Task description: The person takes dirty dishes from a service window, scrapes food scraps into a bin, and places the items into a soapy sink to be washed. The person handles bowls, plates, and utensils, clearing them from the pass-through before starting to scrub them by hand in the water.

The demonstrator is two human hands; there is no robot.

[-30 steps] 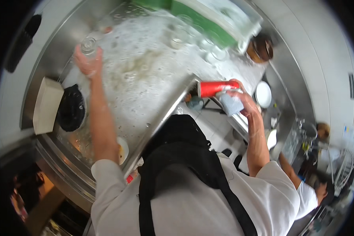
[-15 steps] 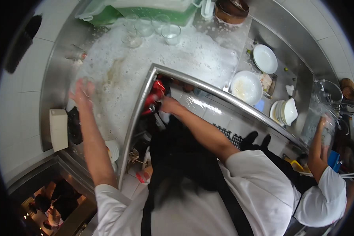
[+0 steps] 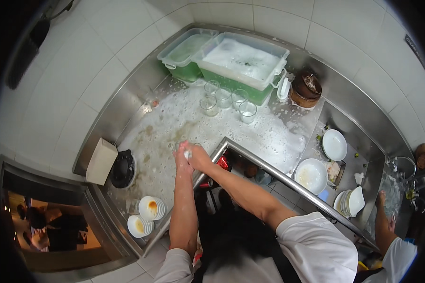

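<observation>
Above the foam-covered steel counter (image 3: 174,123), just left of the rail's corner, my two hands meet. My left hand (image 3: 180,160) is closed around what looks like a clear drinking glass, mostly hidden by fingers. Against it presses my right hand (image 3: 199,158), its fingers curled. A small whitish bit (image 3: 188,154) shows between the hands; its kind is unclear. Farther back, several clear glasses (image 3: 248,113) stand in the suds. Behind them sit a larger plastic tub (image 3: 241,78) of green, foam-topped liquid and a smaller green-filled tub (image 3: 184,63).
Stacked sauce bowls (image 3: 152,207) stand at the counter's near left, by a black round object (image 3: 123,170) and a whitish box (image 3: 102,162). A steel rail (image 3: 278,174) edges the counter. Right lie white bowls (image 3: 334,145); a co-worker's hands (image 3: 386,221) are at a running tap.
My left hand has come in from the far left, and my right hand has risen from below the rail to meet it. The view has shifted, bringing the tubs fully into sight.
</observation>
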